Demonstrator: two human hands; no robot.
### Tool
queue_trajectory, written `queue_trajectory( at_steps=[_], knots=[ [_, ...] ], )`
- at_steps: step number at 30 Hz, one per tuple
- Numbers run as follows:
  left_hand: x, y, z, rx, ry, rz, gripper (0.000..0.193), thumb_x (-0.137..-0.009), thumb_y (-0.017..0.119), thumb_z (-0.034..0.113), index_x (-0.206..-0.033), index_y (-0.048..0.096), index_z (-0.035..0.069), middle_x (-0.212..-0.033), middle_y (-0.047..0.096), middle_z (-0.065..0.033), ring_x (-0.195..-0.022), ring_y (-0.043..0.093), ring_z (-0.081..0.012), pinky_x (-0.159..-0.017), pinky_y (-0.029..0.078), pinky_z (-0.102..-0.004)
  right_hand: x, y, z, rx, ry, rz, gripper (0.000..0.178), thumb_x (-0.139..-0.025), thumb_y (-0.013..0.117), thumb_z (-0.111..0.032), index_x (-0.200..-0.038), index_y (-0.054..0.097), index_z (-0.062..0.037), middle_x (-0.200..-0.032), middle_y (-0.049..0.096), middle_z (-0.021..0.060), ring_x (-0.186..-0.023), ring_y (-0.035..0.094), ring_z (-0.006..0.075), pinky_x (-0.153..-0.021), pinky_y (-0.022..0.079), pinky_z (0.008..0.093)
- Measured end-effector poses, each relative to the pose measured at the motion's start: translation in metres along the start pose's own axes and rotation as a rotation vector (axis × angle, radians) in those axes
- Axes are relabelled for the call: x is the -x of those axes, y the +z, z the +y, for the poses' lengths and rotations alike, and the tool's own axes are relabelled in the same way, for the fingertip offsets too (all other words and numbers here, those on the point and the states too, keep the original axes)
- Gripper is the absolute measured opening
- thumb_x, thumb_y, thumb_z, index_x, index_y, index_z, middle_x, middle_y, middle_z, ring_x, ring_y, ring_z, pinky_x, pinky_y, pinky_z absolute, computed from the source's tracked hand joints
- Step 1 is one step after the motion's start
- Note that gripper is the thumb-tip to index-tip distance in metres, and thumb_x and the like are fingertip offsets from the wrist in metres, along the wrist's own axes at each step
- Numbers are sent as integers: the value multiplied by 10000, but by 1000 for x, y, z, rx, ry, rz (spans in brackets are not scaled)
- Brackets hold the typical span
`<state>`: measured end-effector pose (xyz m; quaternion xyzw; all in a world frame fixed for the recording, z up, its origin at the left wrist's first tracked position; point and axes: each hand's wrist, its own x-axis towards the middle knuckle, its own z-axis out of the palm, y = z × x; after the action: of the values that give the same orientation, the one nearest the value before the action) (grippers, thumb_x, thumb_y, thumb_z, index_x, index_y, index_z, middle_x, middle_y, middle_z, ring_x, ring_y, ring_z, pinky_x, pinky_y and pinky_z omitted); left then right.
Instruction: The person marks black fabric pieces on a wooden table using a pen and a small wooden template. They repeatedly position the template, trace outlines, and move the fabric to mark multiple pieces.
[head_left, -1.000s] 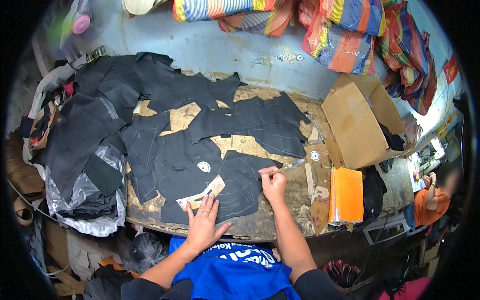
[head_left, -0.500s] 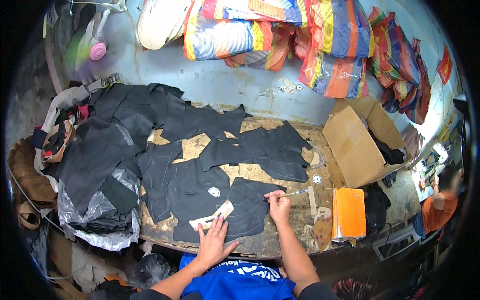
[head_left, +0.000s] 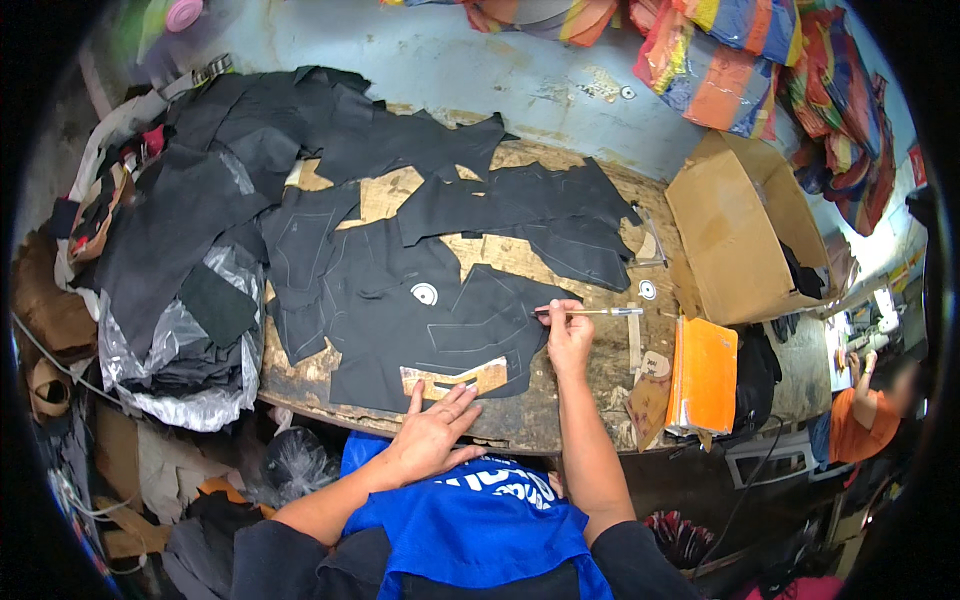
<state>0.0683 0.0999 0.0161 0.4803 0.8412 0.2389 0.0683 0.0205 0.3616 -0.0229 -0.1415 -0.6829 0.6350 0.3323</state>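
My left hand [head_left: 437, 433] lies with fingers spread at the near edge of a tan-and-white slotted template [head_left: 487, 378], fingertips touching it. The template rests level on a black leather-like sheet [head_left: 375, 300] that bears thin pale outlines. My right hand [head_left: 568, 345] is closed around a slim pen [head_left: 604, 312], its dark tip near the sheet's right part and its clear end pointing right. A white disc [head_left: 424, 294] with a dark centre sits on the sheet, left of the pen.
More black pieces [head_left: 520, 210] cover the worn wooden table [head_left: 500, 430]. Black material in clear plastic [head_left: 190, 390] is heaped at left. An orange book [head_left: 705, 375] and cardboard box [head_left: 745, 235] stand at right. Farther right, a person in orange [head_left: 868, 415] sits.
The template has turned from a slant to level and shifted right and nearer on the sheet, along with my left hand. My right hand keeps the pen. The whole view has tilted down.
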Motion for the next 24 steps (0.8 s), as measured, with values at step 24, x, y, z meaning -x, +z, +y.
queue_trajectory(
  at_steps=[24],
  knots=[
    [10,-42,-47,67,-503,372,531,-621,799,153,-1099,621,6,-941,618,-152,-885,581,-300,-789,470,-388,66,47,-58,451,-325,-477,331,-729,767,-206,-985,669,-21,-980,660,184,-1006,608,322,-862,491,381]
  ],
)
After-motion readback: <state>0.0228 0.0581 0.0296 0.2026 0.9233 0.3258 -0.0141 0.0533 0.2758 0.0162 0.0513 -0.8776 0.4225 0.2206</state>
